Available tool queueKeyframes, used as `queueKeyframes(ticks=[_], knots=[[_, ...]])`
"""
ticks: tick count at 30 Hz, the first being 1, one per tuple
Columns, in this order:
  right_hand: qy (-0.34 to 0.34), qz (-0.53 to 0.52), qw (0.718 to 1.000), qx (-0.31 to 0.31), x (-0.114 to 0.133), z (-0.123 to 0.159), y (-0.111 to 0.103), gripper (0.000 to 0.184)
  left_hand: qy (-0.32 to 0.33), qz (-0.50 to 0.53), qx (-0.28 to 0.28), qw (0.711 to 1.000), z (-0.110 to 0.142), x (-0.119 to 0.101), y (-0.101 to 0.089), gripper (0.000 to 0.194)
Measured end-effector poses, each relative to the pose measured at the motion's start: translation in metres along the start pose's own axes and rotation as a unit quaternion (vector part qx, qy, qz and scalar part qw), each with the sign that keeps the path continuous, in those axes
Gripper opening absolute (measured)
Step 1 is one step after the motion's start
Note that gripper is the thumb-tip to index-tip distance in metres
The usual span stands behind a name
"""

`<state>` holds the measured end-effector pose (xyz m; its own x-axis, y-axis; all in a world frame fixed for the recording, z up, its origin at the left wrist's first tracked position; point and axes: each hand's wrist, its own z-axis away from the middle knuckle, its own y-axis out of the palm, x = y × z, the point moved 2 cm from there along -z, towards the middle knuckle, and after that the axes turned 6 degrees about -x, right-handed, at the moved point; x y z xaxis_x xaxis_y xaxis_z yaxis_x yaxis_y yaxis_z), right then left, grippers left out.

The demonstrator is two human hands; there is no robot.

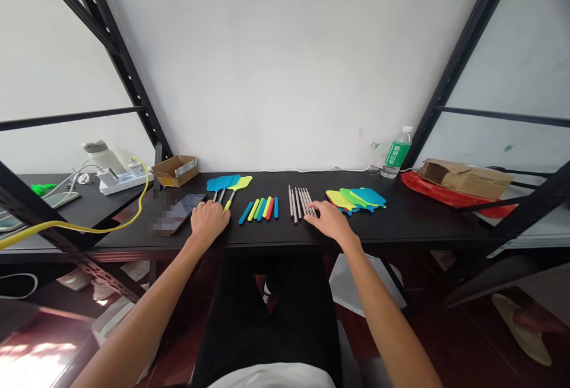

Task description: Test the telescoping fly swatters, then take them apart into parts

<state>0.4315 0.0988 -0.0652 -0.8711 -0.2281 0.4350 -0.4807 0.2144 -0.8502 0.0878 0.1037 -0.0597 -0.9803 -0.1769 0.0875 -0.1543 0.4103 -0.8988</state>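
My left hand lies over the lower ends of three assembled fly swatters at the left, with fingers curled round the handle of the yellow fly swatter. The heads of the blue fly swatters lie beside it. Several blue, yellow and red handle grips form a row to the right. Further right is a row of thin metal rods. My right hand is at the right end of that row, thumb and fingers apart, fingertips touching the rods. Loose yellow, green and blue swatter heads are piled just beyond it.
A phone and an open cardboard box are on the left of the black table. A yellow cable crosses nearby. A water bottle, a paper bag and a red bag are at the right.
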Motion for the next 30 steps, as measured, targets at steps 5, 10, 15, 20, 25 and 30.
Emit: queueKeyframes(ticks=[5,10,15,20,25,30], knots=[[-0.01,-0.045,0.999,-0.004,-0.009,-0.005,0.001,0.041,0.006,0.018,-0.043,0.999,0.005,-0.015,-0.013,0.043],[-0.003,-0.078,0.997,-0.016,-0.014,-0.008,0.002,0.042,0.011,0.092,-0.053,0.994,0.011,-0.039,-0.025,0.038],[0.012,-0.082,0.996,-0.026,-0.014,-0.008,0.0,0.039,0.04,0.15,-0.07,0.985,0.02,-0.068,-0.029,0.031],[0.017,-0.094,0.995,-0.028,-0.015,-0.008,-0.001,0.038,0.079,0.155,-0.105,0.979,0.027,-0.101,-0.031,0.029],[-0.004,-0.094,0.995,-0.038,-0.018,-0.01,0.003,0.036,0.128,0.166,-0.129,0.969,0.034,-0.143,-0.031,0.029],[-0.029,-0.096,0.994,-0.035,-0.021,-0.013,0.012,0.035,0.15,0.192,-0.124,0.962,0.045,-0.175,-0.031,0.026]])
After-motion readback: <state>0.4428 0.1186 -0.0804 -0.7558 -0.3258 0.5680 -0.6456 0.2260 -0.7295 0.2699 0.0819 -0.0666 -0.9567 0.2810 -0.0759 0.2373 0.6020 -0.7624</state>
